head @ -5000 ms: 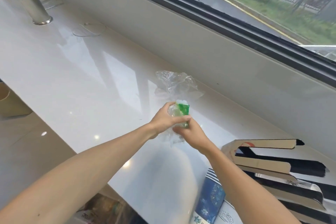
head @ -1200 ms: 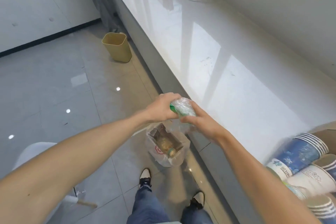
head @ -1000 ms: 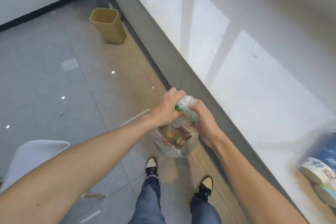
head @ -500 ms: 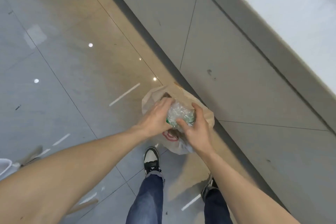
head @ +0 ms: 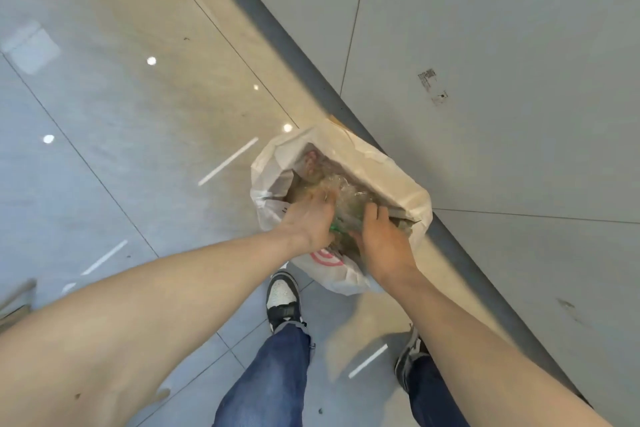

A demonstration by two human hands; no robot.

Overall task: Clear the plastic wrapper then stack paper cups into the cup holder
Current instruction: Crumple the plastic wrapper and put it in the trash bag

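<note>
Wrapper going into the rubbish bag on the floor

At frame centre both hands press the crumpled plastic wrapper (head: 341,199) into the open white bag (head: 398,170). The left hand (head: 310,218) curls its fingers onto the wrapper from the left; the right hand (head: 382,239) cups it from below, fingers partly spread. Both arms reach steeply down. The springy film could puff back out once released, or the soft bag could tip.

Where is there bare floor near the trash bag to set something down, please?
The tiled floor left of the white trash bag is bare, up to the dark strip along the cabinet base. It is crowded at the bag's mouth: left hand and right hand press the plastic wrapper in, and a shoe stands just below.
</note>
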